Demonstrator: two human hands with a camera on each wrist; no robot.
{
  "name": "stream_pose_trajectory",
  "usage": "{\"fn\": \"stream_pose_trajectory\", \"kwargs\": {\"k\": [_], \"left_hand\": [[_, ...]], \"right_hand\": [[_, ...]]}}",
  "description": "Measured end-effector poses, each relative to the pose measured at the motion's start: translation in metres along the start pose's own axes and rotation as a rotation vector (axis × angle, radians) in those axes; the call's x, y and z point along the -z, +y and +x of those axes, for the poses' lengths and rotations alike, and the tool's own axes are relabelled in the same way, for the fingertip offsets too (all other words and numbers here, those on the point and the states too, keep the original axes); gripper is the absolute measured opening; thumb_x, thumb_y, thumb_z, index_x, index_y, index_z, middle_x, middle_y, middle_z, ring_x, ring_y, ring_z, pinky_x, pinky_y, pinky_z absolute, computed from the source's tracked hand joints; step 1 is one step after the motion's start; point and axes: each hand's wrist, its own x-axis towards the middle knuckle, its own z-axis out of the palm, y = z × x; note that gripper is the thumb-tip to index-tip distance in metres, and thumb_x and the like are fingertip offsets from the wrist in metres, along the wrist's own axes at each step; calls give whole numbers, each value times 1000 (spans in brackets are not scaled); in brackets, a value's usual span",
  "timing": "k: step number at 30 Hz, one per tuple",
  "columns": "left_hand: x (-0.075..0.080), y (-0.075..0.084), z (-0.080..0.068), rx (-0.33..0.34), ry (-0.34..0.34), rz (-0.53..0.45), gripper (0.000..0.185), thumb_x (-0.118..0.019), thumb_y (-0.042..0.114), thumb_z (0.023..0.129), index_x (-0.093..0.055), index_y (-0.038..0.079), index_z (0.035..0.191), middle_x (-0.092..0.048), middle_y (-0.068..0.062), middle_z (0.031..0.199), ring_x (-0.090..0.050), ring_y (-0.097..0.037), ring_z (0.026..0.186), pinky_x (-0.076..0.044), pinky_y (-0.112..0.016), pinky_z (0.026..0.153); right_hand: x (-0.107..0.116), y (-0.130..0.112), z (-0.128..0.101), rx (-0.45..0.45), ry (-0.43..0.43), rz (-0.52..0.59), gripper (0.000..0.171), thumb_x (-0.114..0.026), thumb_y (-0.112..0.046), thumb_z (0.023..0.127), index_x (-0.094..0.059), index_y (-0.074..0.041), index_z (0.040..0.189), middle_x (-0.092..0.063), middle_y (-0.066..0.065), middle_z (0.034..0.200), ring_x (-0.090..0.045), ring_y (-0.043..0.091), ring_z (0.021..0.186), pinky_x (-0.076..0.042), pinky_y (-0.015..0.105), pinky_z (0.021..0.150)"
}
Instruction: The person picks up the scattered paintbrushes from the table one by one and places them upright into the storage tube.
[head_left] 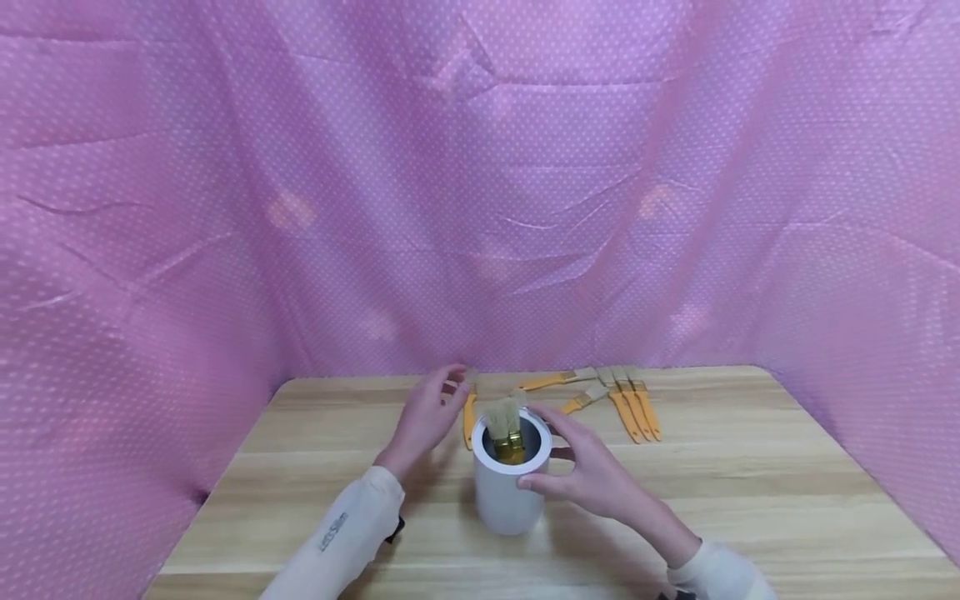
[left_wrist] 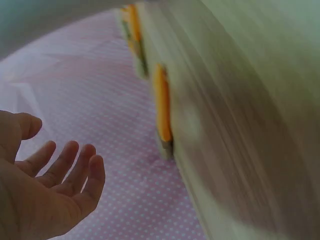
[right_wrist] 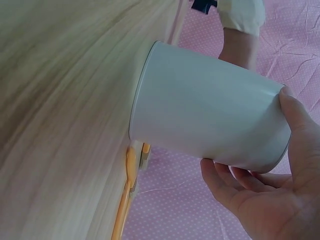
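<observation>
A white cylindrical can (head_left: 510, 500) stands upright on the table, with paintbrushes (head_left: 504, 423) inside, bristles up. My right hand (head_left: 592, 471) holds the can near its top, the thumb on the near side and the fingers round the far side. In the right wrist view, the can (right_wrist: 210, 107) hides part of that grip. My left hand (head_left: 431, 417) is at the far side of the table, left of a loose paintbrush (head_left: 469, 412) with an orange handle. In the left wrist view its fingers (left_wrist: 65, 165) are loosely bent, holding nothing, apart from the paintbrush (left_wrist: 163, 105).
Several more orange-handled paintbrushes (head_left: 636, 412) lie at the back right of the wooden table (head_left: 720, 483), one of them (head_left: 547, 381) pointing sideways near the back edge. A pink dotted curtain (head_left: 480, 208) surrounds the table at the back and sides.
</observation>
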Motion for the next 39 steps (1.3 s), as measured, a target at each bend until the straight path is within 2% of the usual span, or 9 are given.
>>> {"fn": "stream_pose_trajectory", "kwargs": {"k": [7,11,15,18,21,25,28,34,39], "left_hand": [[-19,-17,15,28,-56,218,45,-62,33,102,-57,12,141,-63,-10,131,-61,-31,117,-54,-50,92],[-27,-27,20,63,-53,291,45,-71,22,96,-59,9,137,-65,-12,124,-62,-29,109,-56,-51,85],[-35,-37,22,143,-77,372,49,-77,19,90,-60,4,134,-64,-15,119,-62,-32,103,-55,-53,80],[-40,-41,23,217,-96,405,55,-79,25,88,-59,0,133,-62,-17,117,-62,-35,103,-53,-58,85],[-41,-40,23,274,-98,418,53,-81,31,86,-61,-1,125,-61,-17,108,-61,-34,96,-52,-60,85],[-39,-35,22,325,-120,423,33,-81,31,86,-65,3,93,-55,-13,94,-55,-30,84,-53,-53,74],[-37,-32,23,334,-145,426,29,-79,27,86,-59,8,76,-53,-10,86,-53,-27,76,-51,-46,66],[-30,-33,27,346,-152,399,16,-75,10,86,-60,7,79,-58,-7,77,-56,-25,69,-52,-44,66],[-24,-31,27,354,-138,372,10,-70,1,84,-63,5,90,-60,-8,83,-56,-26,74,-52,-44,69]], "right_hand": [[-1,4,-6,22,9,2,89,-89,-37,79,-42,-18,153,-55,-2,140,-55,21,125,-55,34,93],[-3,3,-4,28,13,0,88,-89,-37,79,-43,-20,152,-55,-2,139,-56,20,124,-56,34,92],[-4,2,-3,21,6,0,90,-89,-38,79,-43,-16,152,-55,-1,139,-56,20,123,-55,34,92],[-5,0,-3,18,2,-1,91,-90,-39,79,-42,-14,152,-55,0,140,-56,19,123,-55,34,92],[-4,0,-2,17,1,-7,91,-90,-39,78,-43,-13,152,-55,0,140,-56,19,124,-55,34,93],[0,2,-1,17,22,-22,90,-90,-40,78,-45,-12,151,-56,-1,139,-56,19,124,-56,35,92],[4,5,-1,16,38,-30,88,-90,-39,78,-46,-15,150,-57,-1,138,-57,20,123,-56,35,91],[9,9,1,18,52,-42,87,-91,-39,77,-47,-16,149,-58,-1,137,-58,21,122,-56,35,90],[11,10,1,6,64,-33,87,-91,-39,77,-48,-16,148,-58,-1,136,-58,21,121,-56,35,90]]}}
